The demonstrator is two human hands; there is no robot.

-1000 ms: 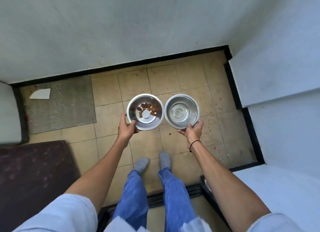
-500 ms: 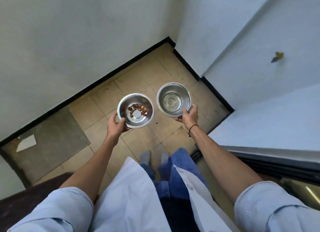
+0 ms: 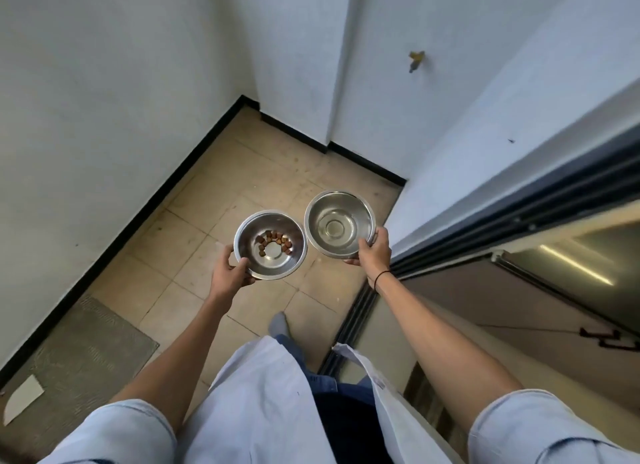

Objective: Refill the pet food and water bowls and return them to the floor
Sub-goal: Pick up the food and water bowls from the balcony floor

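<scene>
Two steel bowls are held side by side above a tiled floor. The food bowl (image 3: 270,245) on the left has a few brown kibble pieces in its bottom; my left hand (image 3: 230,271) grips its near-left rim. The water bowl (image 3: 340,224) on the right holds a little clear water; my right hand (image 3: 372,250) grips its near-right rim. Both bowls are roughly level and almost touch each other.
White walls (image 3: 104,117) with a black skirting close the tiled corner. A sliding door track (image 3: 353,328) and dark door frame (image 3: 519,207) lie to the right. A grey mat (image 3: 83,356) with a white scrap (image 3: 22,399) is at lower left. A small brass tap (image 3: 415,60) sticks from the right wall.
The view has swung to the right, bringing the door frame and track into sight. Both bowls stay in my hands, carried along with the turn; one foot has stepped forward.
</scene>
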